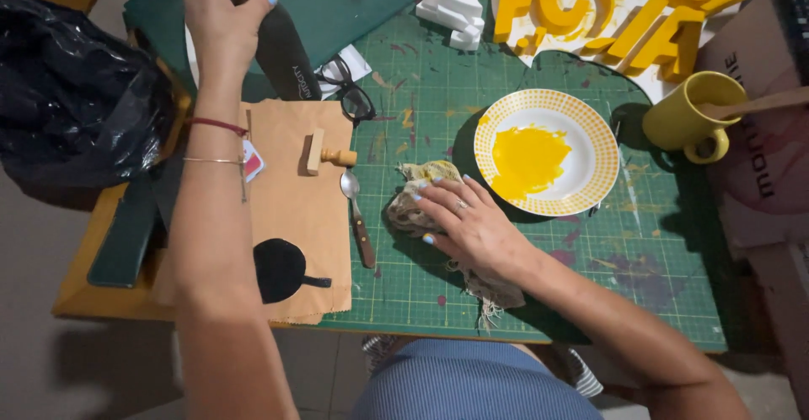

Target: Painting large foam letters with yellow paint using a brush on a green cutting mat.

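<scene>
Rag (419, 192), paint-stained, lies flat under the right hand (468, 222), fingers spread and pressing, not pinching. Just beyond the fingertips sits the plate (590, 133) of wet yellow paint. Left hand (221, 20) is wrapped round a dark bottle (282, 45); a careless swipe could smear paint.
</scene>
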